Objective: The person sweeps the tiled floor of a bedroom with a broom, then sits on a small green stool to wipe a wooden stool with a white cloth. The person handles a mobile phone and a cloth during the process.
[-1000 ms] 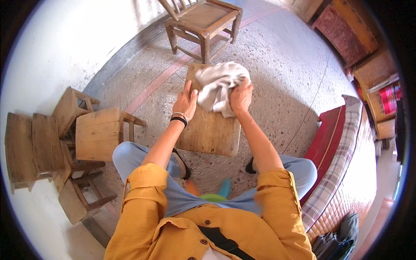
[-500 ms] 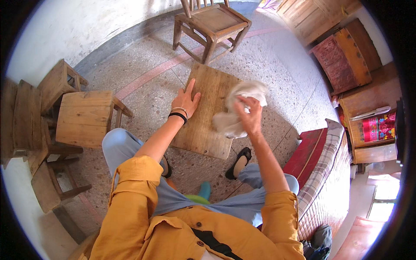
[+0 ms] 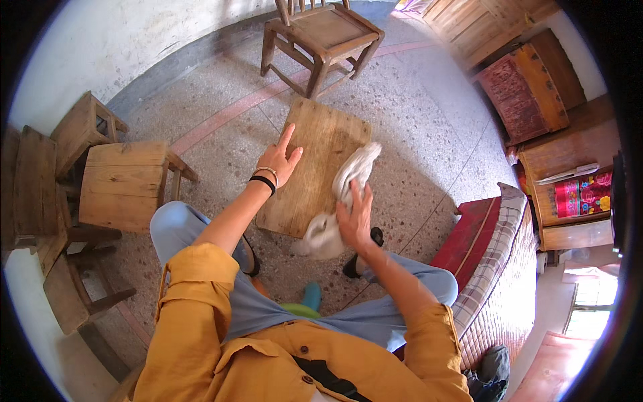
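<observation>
A small rectangular wooden tabletop (image 3: 311, 137) lies in front of me over the speckled floor; what supports it is hidden. My left hand (image 3: 284, 164) is open on its left edge, index finger stretched forward and thumb apart. A crumpled white cloth (image 3: 358, 166) lies along the right edge, with its blurred lower end (image 3: 323, 236) hanging past the near corner. On the cloth's middle is my right hand (image 3: 357, 214), fingers bent over it and holding it against the wood.
A wooden chair (image 3: 325, 33) stands beyond the tabletop. Wooden stools (image 3: 124, 181) crowd the left by the wall. To the right are a red wooden bench (image 3: 465, 238) with a checked-edged quilted cover (image 3: 499, 281), and a worn red cabinet (image 3: 519, 97). My knees flank the tabletop.
My right hand has moved down and left with the cloth, from above the right side to the near right edge. The cloth has stretched out longer. My left hand stays on the left edge.
</observation>
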The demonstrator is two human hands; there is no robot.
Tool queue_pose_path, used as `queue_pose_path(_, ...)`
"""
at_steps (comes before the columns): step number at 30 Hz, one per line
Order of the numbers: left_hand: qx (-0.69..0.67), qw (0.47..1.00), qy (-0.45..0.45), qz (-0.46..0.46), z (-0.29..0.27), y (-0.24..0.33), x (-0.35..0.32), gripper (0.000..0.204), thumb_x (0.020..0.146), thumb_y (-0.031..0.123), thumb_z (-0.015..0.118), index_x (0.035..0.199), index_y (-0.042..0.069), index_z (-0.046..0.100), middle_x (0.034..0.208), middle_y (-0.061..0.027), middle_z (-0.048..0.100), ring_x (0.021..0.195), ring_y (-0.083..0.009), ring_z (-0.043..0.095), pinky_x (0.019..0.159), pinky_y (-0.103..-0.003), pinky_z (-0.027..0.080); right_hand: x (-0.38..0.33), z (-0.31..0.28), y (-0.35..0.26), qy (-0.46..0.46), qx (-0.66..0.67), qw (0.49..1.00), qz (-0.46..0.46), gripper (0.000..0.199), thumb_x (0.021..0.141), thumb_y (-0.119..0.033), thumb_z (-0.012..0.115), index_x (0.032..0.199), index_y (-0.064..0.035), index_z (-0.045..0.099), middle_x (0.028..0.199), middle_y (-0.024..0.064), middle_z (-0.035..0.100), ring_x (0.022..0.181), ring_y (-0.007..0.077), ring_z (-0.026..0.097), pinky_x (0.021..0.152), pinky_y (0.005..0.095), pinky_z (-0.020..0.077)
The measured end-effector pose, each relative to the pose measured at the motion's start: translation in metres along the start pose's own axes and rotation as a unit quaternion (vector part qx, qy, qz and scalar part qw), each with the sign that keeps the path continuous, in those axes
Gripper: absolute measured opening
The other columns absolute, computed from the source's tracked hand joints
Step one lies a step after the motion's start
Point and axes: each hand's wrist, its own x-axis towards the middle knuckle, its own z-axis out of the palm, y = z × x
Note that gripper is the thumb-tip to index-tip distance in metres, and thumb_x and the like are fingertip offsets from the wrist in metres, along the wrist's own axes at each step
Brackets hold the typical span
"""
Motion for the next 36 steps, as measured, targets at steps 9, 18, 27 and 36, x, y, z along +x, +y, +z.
queue_pose_path(9, 0.006, 0.996, 0.071, 0.048, 0.012, -0.021, 0.01, 0.063, 0.091, 0.049, 0.04, 0.144, 0.034, 0.009, 0.101, -0.0257, 0.057, 0.093, -0.0396, 0.057, 0.081, -0.047, 0.045, 0.138, 0.011, 0.024, 0.043, -0.013, 0.992, 0.121, 0.055, 0.084, -0.034, 0.057, 0.135, -0.02, 0.042, 0.109, 0.0224, 0.046, 0.103, 0.036, 0.046, 0.089, 0.042, 0.0383)
queue_pose_path(18, -0.002, 0.999, 0.031, 0.013, 0.009, -0.013, 0.006, 0.063, 0.091, 0.051, 0.039, 0.144, 0.035, 0.008, 0.099, -0.0252, 0.057, 0.091, -0.0396, 0.057, 0.08, -0.047, 0.045, -0.04, -0.003, -0.015, -0.062, 0.044, 0.996, 0.048, 0.058, 0.088, -0.02, 0.051, 0.141, -0.0112, 0.028, 0.138, 0.0302, 0.023, 0.127, 0.0497, 0.02, 0.101, 0.053, 0.0271)
queue_pose_path(27, -0.014, 0.997, 0.048, 0.051, 0.015, -0.018, 0.013, 0.063, 0.091, 0.05, 0.04, 0.144, 0.035, 0.008, 0.104, -0.0259, 0.055, 0.095, -0.0404, 0.055, 0.083, -0.047, 0.044, 0.108, 0.015, 0.052, 0.038, 0.007, 0.998, 0.059, 0.057, 0.085, -0.029, 0.057, 0.138, -0.0204, 0.038, 0.115, 0.0269, 0.042, 0.105, 0.0426, 0.047, 0.09, 0.0461, 0.0395)
queue_pose_path(36, -0.011, 0.997, 0.054, 0.045, 0.011, -0.023, 0.012, 0.063, 0.091, 0.05, 0.04, 0.144, 0.034, 0.009, 0.107, -0.0269, 0.055, 0.099, -0.0417, 0.054, 0.085, -0.047, 0.044, 0.099, 0.018, 0.018, 0.07, -0.053, 0.995, 0.037, 0.054, 0.086, -0.028, 0.054, 0.135, -0.0117, 0.04, 0.131, 0.0332, 0.031, 0.118, 0.0497, 0.035, 0.098, 0.0504, 0.0333)
